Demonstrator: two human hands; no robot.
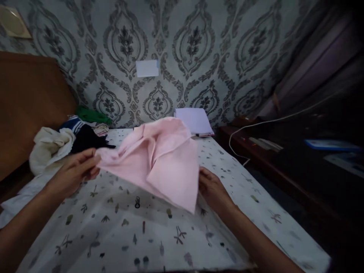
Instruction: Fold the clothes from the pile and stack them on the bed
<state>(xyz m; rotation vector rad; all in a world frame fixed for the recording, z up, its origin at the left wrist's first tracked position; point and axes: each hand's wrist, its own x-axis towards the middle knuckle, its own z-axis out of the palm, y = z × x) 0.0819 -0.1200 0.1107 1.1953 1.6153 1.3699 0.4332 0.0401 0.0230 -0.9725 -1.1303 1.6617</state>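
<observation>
A pink cloth garment (173, 163), its exact kind not clear, hangs spread between my hands above the patterned white bed sheet (125, 242). My left hand (78, 168) pinches its left corner between thumb and fingers. At the opposite edge, my right hand (212, 185) grips the cloth, its fingertips partly hidden behind it. The garment is creased and folded over in the middle, with one corner pointing down near my right hand.
Rumpled clothes lie at the left: a cream piece (51, 146), a black one (89, 137) and a green one (92, 114). A folded lavender cloth (195, 120) rests by the wall. On the right, a white cable (273, 120) runs over a dark wooden surface (264, 170).
</observation>
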